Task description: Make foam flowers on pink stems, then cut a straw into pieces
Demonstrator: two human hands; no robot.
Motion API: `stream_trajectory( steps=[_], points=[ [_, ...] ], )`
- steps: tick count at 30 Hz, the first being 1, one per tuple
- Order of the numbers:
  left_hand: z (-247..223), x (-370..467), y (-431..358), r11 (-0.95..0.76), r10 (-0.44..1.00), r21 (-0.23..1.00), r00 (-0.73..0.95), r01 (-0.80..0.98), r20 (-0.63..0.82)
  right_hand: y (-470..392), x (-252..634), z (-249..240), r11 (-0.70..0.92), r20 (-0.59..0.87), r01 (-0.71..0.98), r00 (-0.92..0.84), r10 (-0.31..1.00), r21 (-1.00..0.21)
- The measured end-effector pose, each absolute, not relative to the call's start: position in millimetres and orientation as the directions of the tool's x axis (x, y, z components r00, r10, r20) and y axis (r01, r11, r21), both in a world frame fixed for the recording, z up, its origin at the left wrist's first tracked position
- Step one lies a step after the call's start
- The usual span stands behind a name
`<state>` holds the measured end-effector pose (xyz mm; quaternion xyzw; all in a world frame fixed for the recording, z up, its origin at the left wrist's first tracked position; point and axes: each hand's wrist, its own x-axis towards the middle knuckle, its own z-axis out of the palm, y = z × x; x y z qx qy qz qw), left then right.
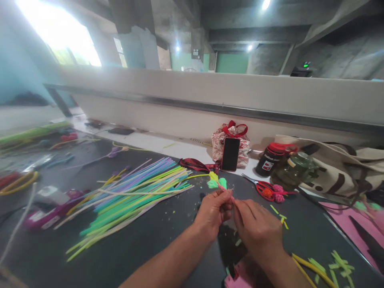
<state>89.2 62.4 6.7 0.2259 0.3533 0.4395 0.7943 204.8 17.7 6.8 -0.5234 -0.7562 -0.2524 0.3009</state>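
My left hand (pixel 213 212) is closed in a pinch on a pink pipe cleaner (pixel 221 188). Mint-green and yellow fuzzy tufts (pixel 213 180) stick up above those fingers, shaped like a small flower. Close beside it, my right hand (pixel 259 226) has its thumb and forefinger pressed together on the same pink piece, whose lower end the fingers hide. To the left lies a large pile of pipe cleaners (pixel 138 192) in green, yellow, blue, purple and white. Red-handled scissors (pixel 264 190) rest beyond my right hand, with pink and orange fuzzy balls (pixel 277 194) on their handles.
Behind my hands a phone (pixel 230 154) leans on a patterned bag (pixel 217 140). A dark red-lidded bottle (pixel 270 160), a green jar (pixel 292 172) and a canvas bag (pixel 330 168) stand at right. Yellow-green scraps (pixel 342 264) lie front right, a magenta glue gun (pixel 57 212) at left.
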Motion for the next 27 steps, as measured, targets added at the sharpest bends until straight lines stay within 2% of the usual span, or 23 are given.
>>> stream_trajectory(
  steps=[3, 6, 7, 9, 11, 13, 16, 24, 27],
  points=[
    [3, 90, 64, 0.440, 0.897, 0.739, 0.284, -0.510, -0.338, 21, 208, 8, 0.315, 0.670, 0.947, -0.198, 0.716, -0.056],
    [-2, 85, 66, 0.356, 0.930, 0.831, 0.250, -0.427, -0.270, 26, 214, 15, 0.274, 0.441, 0.875, -0.078, 0.894, -0.400],
    [-3, 82, 68, 0.349, 0.929, 0.845, 0.269, -0.404, -0.255, 27, 216, 18, 0.229, 0.308, 0.800, -0.058, 0.950, -0.554],
    [-5, 76, 71, 0.367, 0.910, 0.849, 0.337, -0.381, -0.242, 30, 221, 20, 0.061, 0.012, 0.536, -0.095, 0.995, -0.842],
    [-4, 71, 73, 0.407, 0.881, 0.825, 0.408, -0.391, -0.241, 32, 224, 19, -0.135, -0.177, 0.203, -0.204, 0.963, -0.970],
    [-3, 68, 73, 0.455, 0.853, 0.778, 0.463, -0.432, -0.241, 33, 223, 14, -0.261, -0.239, -0.032, -0.306, 0.922, -0.965],
    [-2, 66, 72, 0.502, 0.832, 0.703, 0.504, -0.504, -0.232, 32, 219, 8, -0.346, -0.252, -0.170, -0.411, 0.876, -0.923],
    [-3, 64, 74, 0.477, 0.876, 0.583, 0.408, -0.658, -0.256, 25, 208, 4, -0.414, -0.300, -0.166, -0.463, 0.834, -0.895],
    [3, 58, 77, 0.450, 0.891, 0.518, 0.403, -0.727, -0.209, 22, 204, -1, -0.474, -0.328, -0.185, -0.511, 0.795, -0.861]
  ],
)
